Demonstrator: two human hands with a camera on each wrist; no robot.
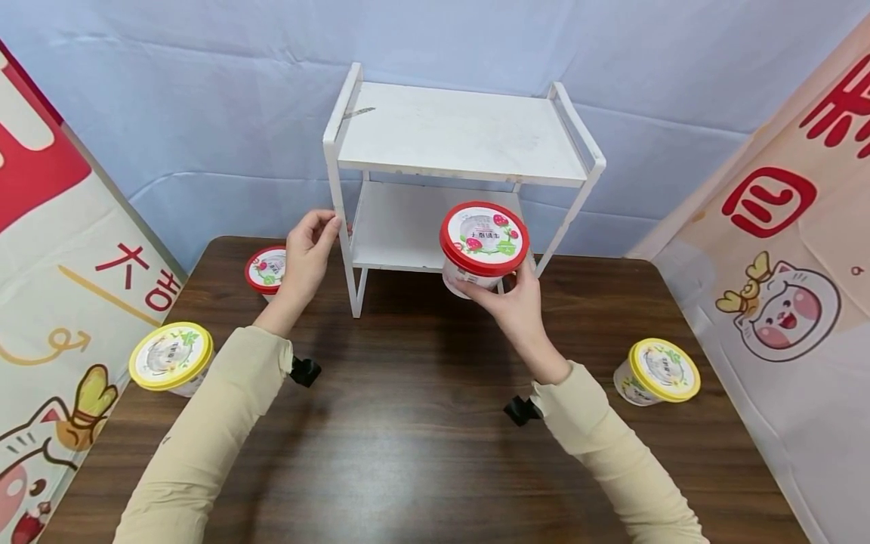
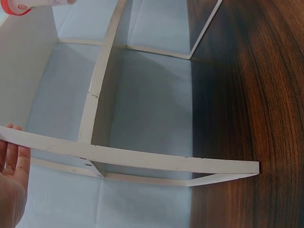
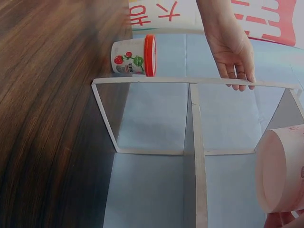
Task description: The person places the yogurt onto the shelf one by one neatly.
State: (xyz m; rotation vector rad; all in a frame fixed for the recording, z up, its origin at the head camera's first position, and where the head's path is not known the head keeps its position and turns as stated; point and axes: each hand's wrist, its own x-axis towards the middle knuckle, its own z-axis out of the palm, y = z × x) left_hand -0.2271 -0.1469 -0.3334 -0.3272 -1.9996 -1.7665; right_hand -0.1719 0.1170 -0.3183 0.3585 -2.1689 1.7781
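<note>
A white two-tier rack (image 1: 462, 136) stands at the back of the wooden table. My left hand (image 1: 307, 253) pinches its left front leg between thumb and fingers; the right wrist view shows those fingertips curled over the leg. In my right hand (image 1: 516, 310) is a paper tub (image 1: 485, 236) with a red lid and strawberry print. I hold it upright by its side, in front of the lower shelf (image 1: 401, 223) and raised off the table. The tub's pale base (image 3: 273, 171) shows in the right wrist view, where most of my right hand is out of frame.
Another red-lidded tub (image 1: 265, 270) stands left of the rack, partly hidden behind my left hand. One yellow-lidded tub (image 1: 171, 357) is at the table's left edge, another yellow-lidded tub (image 1: 658, 372) at the right. Blue cloth (image 1: 238, 98) hangs behind, and printed banners flank the table.
</note>
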